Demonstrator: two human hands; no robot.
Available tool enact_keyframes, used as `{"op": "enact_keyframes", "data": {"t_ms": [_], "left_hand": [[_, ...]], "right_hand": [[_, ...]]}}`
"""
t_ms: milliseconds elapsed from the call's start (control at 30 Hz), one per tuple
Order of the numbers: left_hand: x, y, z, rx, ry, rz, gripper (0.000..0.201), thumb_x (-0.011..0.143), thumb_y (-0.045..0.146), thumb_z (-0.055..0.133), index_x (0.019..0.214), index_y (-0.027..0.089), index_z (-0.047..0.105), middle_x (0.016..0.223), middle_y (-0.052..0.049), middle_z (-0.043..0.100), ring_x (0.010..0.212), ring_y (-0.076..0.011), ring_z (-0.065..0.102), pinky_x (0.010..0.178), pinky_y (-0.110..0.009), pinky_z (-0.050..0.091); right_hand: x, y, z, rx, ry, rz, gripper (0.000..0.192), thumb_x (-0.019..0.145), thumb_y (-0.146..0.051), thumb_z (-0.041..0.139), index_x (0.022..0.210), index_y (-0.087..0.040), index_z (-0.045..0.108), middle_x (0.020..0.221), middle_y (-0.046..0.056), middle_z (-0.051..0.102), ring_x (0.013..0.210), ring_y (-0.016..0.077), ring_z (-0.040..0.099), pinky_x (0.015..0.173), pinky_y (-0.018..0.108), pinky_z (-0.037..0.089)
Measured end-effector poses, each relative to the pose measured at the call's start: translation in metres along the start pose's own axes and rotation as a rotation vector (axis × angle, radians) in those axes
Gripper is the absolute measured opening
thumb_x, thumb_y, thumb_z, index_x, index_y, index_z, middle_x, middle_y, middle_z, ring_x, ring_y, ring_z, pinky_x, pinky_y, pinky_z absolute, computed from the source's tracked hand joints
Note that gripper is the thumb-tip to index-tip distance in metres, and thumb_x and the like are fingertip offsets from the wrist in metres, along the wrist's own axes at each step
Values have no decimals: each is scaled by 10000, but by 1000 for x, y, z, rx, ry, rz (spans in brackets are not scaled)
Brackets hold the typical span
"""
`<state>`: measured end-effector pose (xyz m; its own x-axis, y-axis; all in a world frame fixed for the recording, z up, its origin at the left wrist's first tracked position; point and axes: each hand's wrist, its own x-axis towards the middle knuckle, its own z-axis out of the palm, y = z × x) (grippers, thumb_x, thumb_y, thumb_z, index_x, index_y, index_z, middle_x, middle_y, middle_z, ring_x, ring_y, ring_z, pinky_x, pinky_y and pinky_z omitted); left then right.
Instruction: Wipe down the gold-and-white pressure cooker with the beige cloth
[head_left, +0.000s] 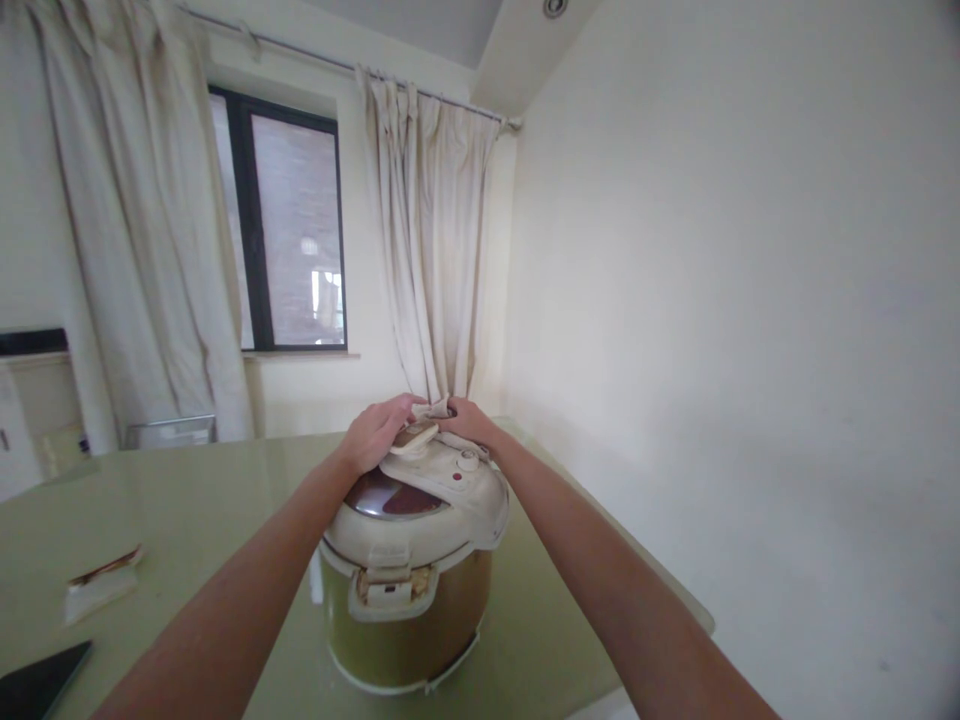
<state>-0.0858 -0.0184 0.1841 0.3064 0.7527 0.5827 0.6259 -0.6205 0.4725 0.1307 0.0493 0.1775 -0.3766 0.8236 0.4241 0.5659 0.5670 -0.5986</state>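
An electric pressure cooker (412, 560) with a cream lid and a greenish-gold body stands on the table in front of me. Its lid has a dark, shiny panel, a knob (468, 460) and a small red button. My left hand (377, 432) lies over the lid's far left side beside the raised lid handle (415, 437), fingers stretched forward. At the lid's back edge, my right hand (470, 420) has its fingers curled around a pale cloth (433, 409). The left fingertips reach the cloth's left end. Most fingertips are hidden.
The green table (247, 500) runs up to the wall on the right. On its left lie a small whitish packet (103, 582) and a dark flat object (45, 680). Behind are curtains (431, 230) and a window (296, 230).
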Motion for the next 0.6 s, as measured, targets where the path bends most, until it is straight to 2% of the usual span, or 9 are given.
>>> {"op": "enact_keyframes", "data": {"t_ms": [67,133,267,333,400,500,600], "left_hand": [[-1,-1,1,-25,-17,-8,759,1022,667,200,1174,226,799,959,-65,786,935,-261,699,875,-381,489],[-1,-2,2,-41,-27,-28,782,1019,681,204,1046,211,828,947,-78,792,937,-267,702,897,-388,484],[-2,-5,4,-53,18,6,761,1029,676,211,1095,210,810,855,-61,763,861,-253,688,831,-376,484],[-1,-6,5,-51,32,39,743,1037,663,206,1123,222,798,821,-48,743,835,-245,680,810,-371,481],[0,-7,5,-48,32,47,733,1038,663,209,1090,233,801,829,-48,742,843,-243,680,815,-370,483],[2,-7,6,-49,27,37,728,1038,665,207,1065,239,797,846,-50,747,836,-237,682,799,-360,493],[1,-4,4,-41,36,34,707,1042,657,199,1185,249,758,862,-38,749,807,-223,683,761,-344,499]], "right_hand": [[-4,3,1,72,11,35,337,781,-422,835,996,-167,786,1025,81,792,1028,286,711,952,404,534],[-22,11,-2,225,29,32,418,768,-483,837,1043,-174,780,1057,69,794,1046,282,714,969,413,543],[-85,33,-16,549,49,57,596,783,-579,823,1234,-200,732,1219,84,775,1142,295,708,1028,447,551],[-114,37,-23,537,81,39,562,840,-580,784,1274,-227,722,1278,92,752,1194,296,687,1079,459,523],[-127,34,-30,411,138,-27,473,896,-547,740,1257,-242,732,1292,92,736,1231,289,661,1124,457,481],[-110,21,-34,165,147,-121,336,937,-444,708,1202,-242,752,1238,85,735,1193,269,656,1107,433,472],[-63,5,-26,-58,19,-168,237,931,-362,720,1116,-227,781,1093,66,757,1021,238,678,976,367,511]]}}
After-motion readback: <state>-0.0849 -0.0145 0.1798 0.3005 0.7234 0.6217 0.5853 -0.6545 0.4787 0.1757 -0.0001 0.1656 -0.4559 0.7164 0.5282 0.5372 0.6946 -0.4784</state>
